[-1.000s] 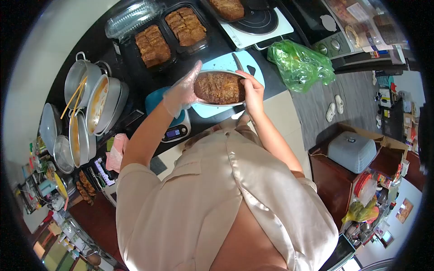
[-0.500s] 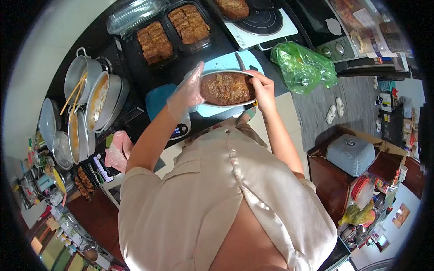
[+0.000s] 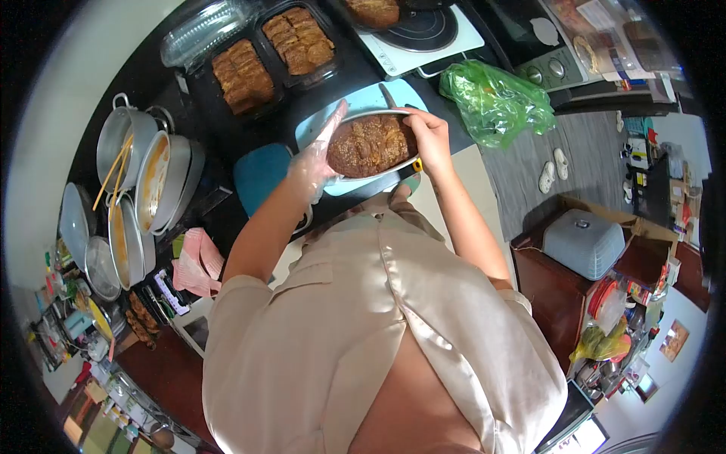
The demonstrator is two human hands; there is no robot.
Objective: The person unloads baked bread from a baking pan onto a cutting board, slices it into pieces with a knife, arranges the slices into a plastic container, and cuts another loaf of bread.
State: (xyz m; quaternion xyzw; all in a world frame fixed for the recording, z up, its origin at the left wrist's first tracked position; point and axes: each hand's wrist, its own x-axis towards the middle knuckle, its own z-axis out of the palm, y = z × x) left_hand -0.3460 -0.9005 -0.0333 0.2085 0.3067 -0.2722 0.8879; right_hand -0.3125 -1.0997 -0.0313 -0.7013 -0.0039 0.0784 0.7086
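Observation:
Both my hands hold an oval metal pan over the counter. Inside it lies a brown loaf with pale specks like seeds on top. My left hand, in a clear plastic glove, is around the pan's left end, its fingers partly hidden. Bare, my right hand grips the right end, thumb at the rim. Under the pan is a light blue cutting board, with a knife lying across its far part.
Sliced brown loaves sit in black trays behind the board, near clear plastic lids. A green plastic bag and an induction cooker are at right. Stacked pots with chopsticks stand at left. A dark blue board lies nearby.
The pan has tilted slightly, its left end lower in view, with both hands still on it. The whole view has shifted a little, and the counter things appear further left and up.

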